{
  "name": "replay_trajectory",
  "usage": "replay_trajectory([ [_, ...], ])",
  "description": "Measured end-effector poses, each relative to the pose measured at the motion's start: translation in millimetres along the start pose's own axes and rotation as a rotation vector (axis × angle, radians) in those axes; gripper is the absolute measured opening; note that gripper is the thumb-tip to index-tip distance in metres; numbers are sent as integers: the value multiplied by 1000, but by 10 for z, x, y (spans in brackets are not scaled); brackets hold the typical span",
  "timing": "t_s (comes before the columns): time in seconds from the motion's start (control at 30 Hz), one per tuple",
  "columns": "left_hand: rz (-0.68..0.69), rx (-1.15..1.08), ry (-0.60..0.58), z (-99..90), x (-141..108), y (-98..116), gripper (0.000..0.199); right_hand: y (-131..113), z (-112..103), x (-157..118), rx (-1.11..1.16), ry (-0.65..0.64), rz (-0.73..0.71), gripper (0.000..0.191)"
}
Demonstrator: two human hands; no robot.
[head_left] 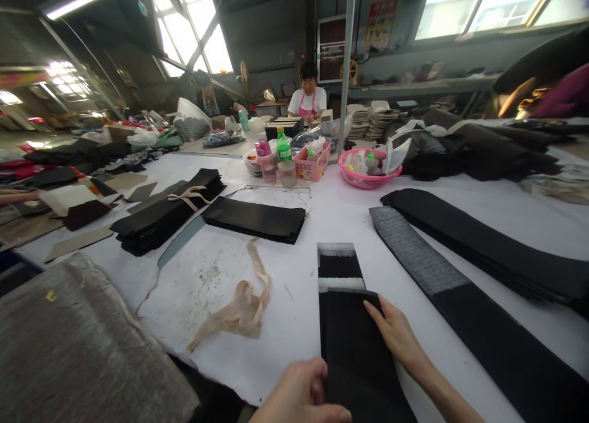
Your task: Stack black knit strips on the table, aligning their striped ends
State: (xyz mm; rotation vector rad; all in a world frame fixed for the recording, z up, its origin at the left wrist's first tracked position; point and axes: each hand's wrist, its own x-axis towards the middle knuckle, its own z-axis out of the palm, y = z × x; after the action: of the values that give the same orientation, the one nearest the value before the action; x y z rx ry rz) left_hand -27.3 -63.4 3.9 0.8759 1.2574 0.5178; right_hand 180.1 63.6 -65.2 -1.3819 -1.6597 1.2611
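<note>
We work at a white-covered table (340, 214) in a large workshop with bright windows beyond it. Directly before us lies a black panel (359, 343), between our two hands. Our right hand (398, 334) grasps its far right corner, the thumb on top. Our left hand (306, 392) is at its left edge with the fingers curled; we cannot tell whether they grip it. Under the panel, reaching out past both hands, is a dark strip (340, 266) with pale bands across it.

Right of our right hand, a long black strip (483, 325) with a greyish far end slants towards us, and beyond it lies a stack of long black pieces (478, 245). Left of our left hand and farther out we see a loose beige ribbon (243, 309), and past that a stack of black rectangles (255, 219). Farther left is a black bundle (168, 211) tied with a pale band.

Well beyond our hands stand a green bottle (283, 145), a pink box (313, 164) and a pink basin (368, 176) of small items. Behind these, a person (307, 97) in a pink apron sits facing us.
</note>
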Motion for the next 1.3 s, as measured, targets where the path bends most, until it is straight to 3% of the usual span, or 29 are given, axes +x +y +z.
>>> replay_trajectory([
  [0.07,-6,219,173,-119,89,-25,29,-22,-3,-33,46,-21,-18,36],
  [0.17,171,460,426,-267,296,40,30,-69,-9,-82,112,-53,-31,34],
  [0.23,283,529,530,-315,473,98,35,-106,-14,-110,155,-76,-36,32],
  [0.37,361,468,541,-311,821,126,30,-160,-27,-140,205,-98,-24,26],
  [0.5,409,435,557,-301,1004,70,23,-145,-31,-141,162,-74,-37,24],
  [0.7,367,394,527,-325,1050,25,29,-119,-29,-189,-202,64,-21,29],
  [0.83,305,317,514,-313,1083,52,28,-163,-76,-136,-356,76,-1,35],
  [1.1,293,261,517,-329,1093,79,30,-128,-169,218,-452,82,-56,37],
  [1.3,199,72,512,-350,1120,139,27,-77,-161,331,-482,35,-16,37],
])
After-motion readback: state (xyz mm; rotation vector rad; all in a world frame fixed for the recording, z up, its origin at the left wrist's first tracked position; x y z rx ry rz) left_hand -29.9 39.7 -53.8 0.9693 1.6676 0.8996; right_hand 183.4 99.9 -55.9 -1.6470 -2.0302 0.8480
